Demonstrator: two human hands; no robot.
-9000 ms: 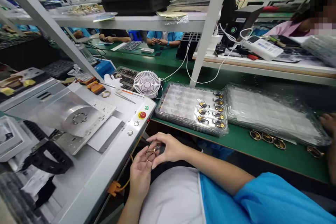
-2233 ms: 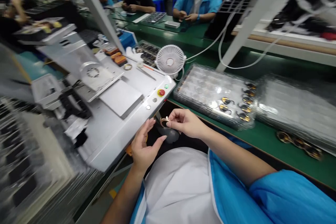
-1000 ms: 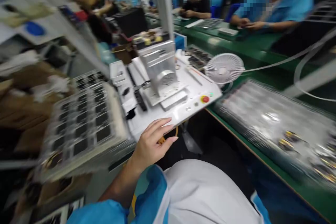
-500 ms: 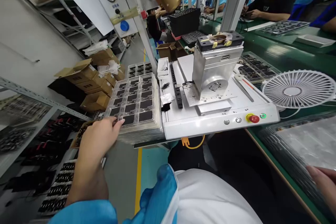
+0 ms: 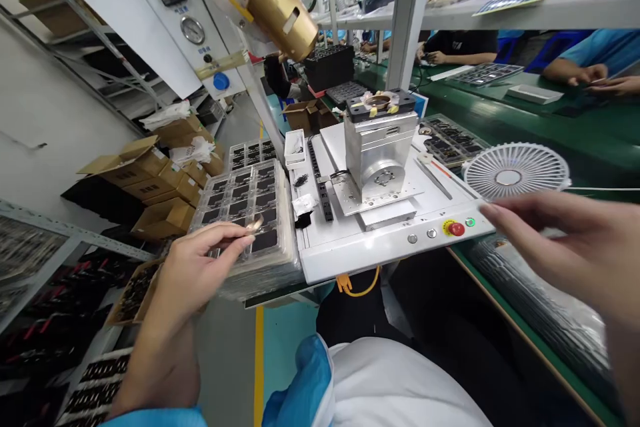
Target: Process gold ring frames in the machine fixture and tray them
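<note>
My left hand is over the front of a stack of clear plastic trays, whose compartments hold dark flat square parts. Thumb and fingers pinch a small shiny copper-coloured piece; its exact kind is too small to make out. My right hand reaches in from the right with fingers stretched out and nothing visible in them. It is in front of the white round fan, near the machine's front right corner. At the machine's middle stands a metal fixture block with a ring-shaped opening on top.
A gold cylindrical head hangs above on the machine. Buttons and a red emergency stop line the white front edge. Tweezers lie on its right side. Cardboard boxes stand on the left. Co-workers' hands show across the green table.
My left hand has lifted from the tray's near edge and now pinches a small copper-coloured piece. From the clear sheets at right, my right hand has come up and inward. The view has shifted.
</note>
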